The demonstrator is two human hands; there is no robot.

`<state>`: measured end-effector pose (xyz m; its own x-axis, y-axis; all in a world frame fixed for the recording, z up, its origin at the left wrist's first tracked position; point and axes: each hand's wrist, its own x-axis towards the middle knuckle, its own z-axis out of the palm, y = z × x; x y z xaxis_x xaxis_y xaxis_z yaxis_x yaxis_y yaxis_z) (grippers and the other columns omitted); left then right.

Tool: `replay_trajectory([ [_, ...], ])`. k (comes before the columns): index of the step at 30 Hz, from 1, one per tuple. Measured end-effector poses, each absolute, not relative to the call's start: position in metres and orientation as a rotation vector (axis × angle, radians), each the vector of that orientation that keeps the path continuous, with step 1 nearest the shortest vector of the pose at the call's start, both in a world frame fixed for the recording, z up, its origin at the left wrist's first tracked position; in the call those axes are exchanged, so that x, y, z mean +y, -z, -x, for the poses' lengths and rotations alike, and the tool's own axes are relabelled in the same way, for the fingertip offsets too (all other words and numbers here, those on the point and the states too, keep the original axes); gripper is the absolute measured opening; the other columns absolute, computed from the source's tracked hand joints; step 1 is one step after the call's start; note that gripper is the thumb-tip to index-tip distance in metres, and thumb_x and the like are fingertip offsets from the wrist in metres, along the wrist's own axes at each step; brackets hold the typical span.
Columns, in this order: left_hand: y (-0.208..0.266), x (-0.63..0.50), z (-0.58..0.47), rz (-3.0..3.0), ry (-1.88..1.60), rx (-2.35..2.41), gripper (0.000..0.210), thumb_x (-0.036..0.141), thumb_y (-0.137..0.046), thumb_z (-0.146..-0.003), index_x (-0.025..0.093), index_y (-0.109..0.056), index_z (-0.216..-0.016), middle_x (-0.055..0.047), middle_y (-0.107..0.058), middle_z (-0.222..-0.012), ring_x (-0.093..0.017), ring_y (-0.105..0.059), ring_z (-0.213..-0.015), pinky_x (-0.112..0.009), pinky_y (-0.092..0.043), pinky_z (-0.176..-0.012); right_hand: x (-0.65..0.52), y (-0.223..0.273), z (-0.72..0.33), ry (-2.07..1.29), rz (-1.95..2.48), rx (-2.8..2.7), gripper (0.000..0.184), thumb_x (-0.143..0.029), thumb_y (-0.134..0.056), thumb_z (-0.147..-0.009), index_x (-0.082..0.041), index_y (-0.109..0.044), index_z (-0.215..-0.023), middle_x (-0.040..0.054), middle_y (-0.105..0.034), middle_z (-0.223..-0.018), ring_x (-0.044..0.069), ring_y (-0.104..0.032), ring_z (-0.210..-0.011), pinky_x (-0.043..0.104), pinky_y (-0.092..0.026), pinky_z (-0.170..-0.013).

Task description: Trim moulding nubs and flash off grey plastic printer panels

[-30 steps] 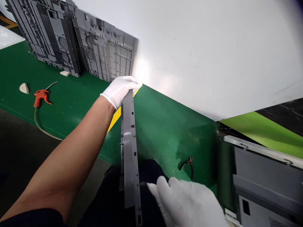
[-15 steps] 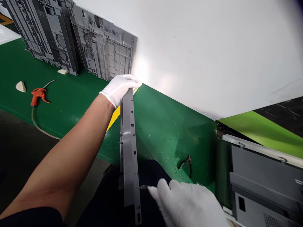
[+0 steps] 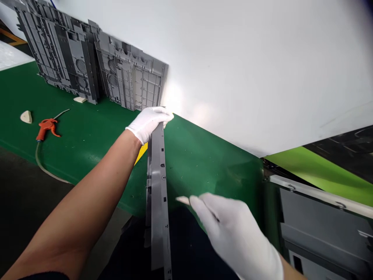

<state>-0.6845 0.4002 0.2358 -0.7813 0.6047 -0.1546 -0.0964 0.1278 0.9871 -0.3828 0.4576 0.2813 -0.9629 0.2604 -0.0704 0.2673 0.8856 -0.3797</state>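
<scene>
My left hand (image 3: 150, 121), in a white glove, is closed around the far end of a grey plastic panel (image 3: 158, 194). The panel stands on edge, its narrow side with small square slots turned up, and its near end runs out of view over my lap. My right hand (image 3: 233, 225), also gloved, grips a small knife (image 3: 183, 200) whose blade points left toward the panel. A gap shows between the blade tip and the panel's edge. The fingers hide the knife's handle.
Several grey moulded panels (image 3: 131, 77) lean against the white board (image 3: 247, 70) at the back. An orange air blow gun (image 3: 46, 128) with a hose and pale blocks (image 3: 26, 116) lie on the green table (image 3: 87, 136). A conveyor carrying a grey panel (image 3: 323, 217) is at the right.
My right hand has moved up and away from the panel's near end, taking the knife off its edge. It now covers the pliers seen earlier. My left hand keeps its hold; the view shifted slightly.
</scene>
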Motion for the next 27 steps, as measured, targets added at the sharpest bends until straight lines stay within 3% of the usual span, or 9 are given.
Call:
replay_trajectory([
  [5, -0.232, 0.398, 0.686, -0.546, -1.767, 1.772, 0.013, 0.028, -0.078, -0.074, 0.018, -0.069, -0.074, 0.002, -0.056, -0.059, -0.010, -0.047, -0.052, -0.025, -0.035, -0.050, 0.490, -0.272, 0.465, 0.670, -0.489, 3.049, 0.055, -0.058, -0.037, -0.107, -0.021, -0.038, -0.066, -0.0062, -0.039, -0.056, 0.011, -0.027, -0.052, 0.027, -0.023, -0.052],
  [12, -0.219, 0.397, 0.692, -0.523, -1.830, 1.711, 0.033, 0.048, -0.062, -0.093, 0.019, -0.073, -0.080, 0.000, -0.053, -0.059, -0.009, -0.043, -0.049, -0.025, -0.031, -0.047, 0.517, -0.266, 0.557, 0.382, -0.399, 3.008, 0.056, -0.058, -0.030, -0.107, -0.022, -0.058, -0.075, 0.0004, -0.059, -0.065, 0.014, -0.046, -0.055, 0.028, -0.032, -0.055],
  [17, -0.221, 0.397, 0.690, -0.405, -1.853, 1.773, 0.036, 0.046, -0.060, -0.095, 0.018, -0.072, -0.076, 0.000, -0.054, -0.059, -0.009, -0.045, -0.048, -0.025, -0.033, -0.049, 0.519, -0.274, 0.584, 0.181, -0.365, 2.982, 0.058, -0.059, -0.028, -0.106, -0.022, -0.067, -0.086, 0.0054, -0.063, -0.068, 0.019, -0.055, -0.059, 0.030, -0.038, -0.057],
  [27, -0.221, 0.400, 0.687, -0.409, -1.835, 1.859, 0.036, 0.045, -0.059, -0.095, 0.017, -0.071, -0.076, -0.001, -0.053, -0.063, -0.008, -0.045, -0.050, -0.025, -0.035, -0.051, 0.522, -0.273, 0.581, 0.076, -0.273, 2.996, 0.061, -0.058, -0.023, -0.107, -0.023, -0.069, -0.090, 0.0052, -0.062, -0.066, 0.020, -0.057, -0.059, 0.031, -0.039, -0.057],
])
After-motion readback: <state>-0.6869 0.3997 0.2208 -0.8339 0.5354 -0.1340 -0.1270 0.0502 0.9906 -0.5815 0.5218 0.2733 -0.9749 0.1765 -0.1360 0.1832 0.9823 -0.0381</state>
